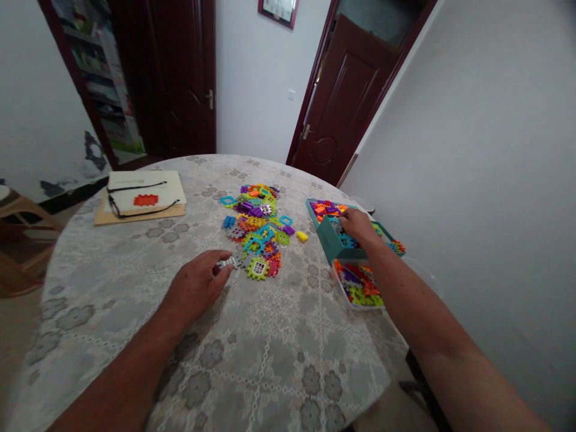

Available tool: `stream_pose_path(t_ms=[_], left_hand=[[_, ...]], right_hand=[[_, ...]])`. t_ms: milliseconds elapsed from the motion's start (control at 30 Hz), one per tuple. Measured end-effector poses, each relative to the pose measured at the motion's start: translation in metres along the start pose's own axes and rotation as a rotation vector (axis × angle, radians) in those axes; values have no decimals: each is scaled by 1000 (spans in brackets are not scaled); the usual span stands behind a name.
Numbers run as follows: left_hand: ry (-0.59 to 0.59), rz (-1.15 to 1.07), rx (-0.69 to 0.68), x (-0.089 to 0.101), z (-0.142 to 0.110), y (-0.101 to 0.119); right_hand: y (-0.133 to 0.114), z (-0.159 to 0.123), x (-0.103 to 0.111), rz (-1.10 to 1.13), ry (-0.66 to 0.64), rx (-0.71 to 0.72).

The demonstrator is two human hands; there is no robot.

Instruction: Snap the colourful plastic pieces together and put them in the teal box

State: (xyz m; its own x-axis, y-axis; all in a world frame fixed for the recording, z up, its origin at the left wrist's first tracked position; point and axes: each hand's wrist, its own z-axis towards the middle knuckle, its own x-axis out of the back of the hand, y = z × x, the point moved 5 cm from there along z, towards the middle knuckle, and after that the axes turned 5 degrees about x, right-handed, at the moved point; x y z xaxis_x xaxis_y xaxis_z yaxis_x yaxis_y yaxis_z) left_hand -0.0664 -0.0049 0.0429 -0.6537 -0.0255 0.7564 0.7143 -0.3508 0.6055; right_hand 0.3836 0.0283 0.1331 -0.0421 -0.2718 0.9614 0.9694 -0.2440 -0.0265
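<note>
My left hand [198, 287] is closed on a small grey and white building piece with a notched edge [229, 263], pinched between thumb and fingers just above the tablecloth. Right beside it lies a pile of colourful notched building pieces [256, 243], with a lime green window piece [258, 269] at its near edge. My right hand [356, 225] reaches into a dark green box [330, 240] of building pieces. Its fingers look bent together, their tips partly hidden; what they grip, if anything, I cannot make out.
A clear plastic tub [342, 287] of pieces stands before the green box. One yellow piece [302, 236] lies apart from the pile. At the left, glasses [117, 207] and an orange piece [146, 200] rest on a pale board [101, 217]. A wall [490, 180] rises at the right.
</note>
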Motion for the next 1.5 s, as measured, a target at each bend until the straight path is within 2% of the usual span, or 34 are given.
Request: stream_pose_path(t_ms=[133, 200, 233, 333, 400, 500, 600, 800, 900, 1067, 1233, 1300, 1367, 1500], left_hand=[[44, 104, 40, 1, -1, -11], [57, 149, 51, 0, -1, -16], [56, 167, 54, -1, -1, -18], [28, 206, 32, -7, -2, -18], [-5, 208, -1, -11, -3, -15], [-50, 171, -59, -17, -5, -9], [-87, 130, -106, -22, -7, -5], [-164, 63, -88, -30, -11, 2], [-213, -17, -83, -33, -13, 9], [-267, -117, -48, -36, -13, 13], [-277, -248, -34, -32, -12, 16], [-317, -259, -64, -33, -13, 20], [-348, -255, -85, -33, -14, 23], [-356, -220, -91, -31, -14, 27]], right_hand=[[-29, -31, 25, 117, 204, 77], [-56, -55, 29, 268, 212, 199], [-72, -68, 26, 340, 160, 275], [-123, -107, 4, 465, -33, 472], [-151, -126, -16, 469, -91, 534], [-179, -140, -44, 437, -103, 530], [-196, -146, -64, 428, -103, 503], [-204, -156, -79, 530, -53, 489], [-201, -162, -79, 652, 3, 546], [-203, -170, -76, 840, -5, 696], [-200, -169, -71, 926, -27, 720], [-197, -167, -67, 945, -18, 714], [-191, -161, -65, 936, 48, 668], [-186, -148, -70, 728, 208, 602]])
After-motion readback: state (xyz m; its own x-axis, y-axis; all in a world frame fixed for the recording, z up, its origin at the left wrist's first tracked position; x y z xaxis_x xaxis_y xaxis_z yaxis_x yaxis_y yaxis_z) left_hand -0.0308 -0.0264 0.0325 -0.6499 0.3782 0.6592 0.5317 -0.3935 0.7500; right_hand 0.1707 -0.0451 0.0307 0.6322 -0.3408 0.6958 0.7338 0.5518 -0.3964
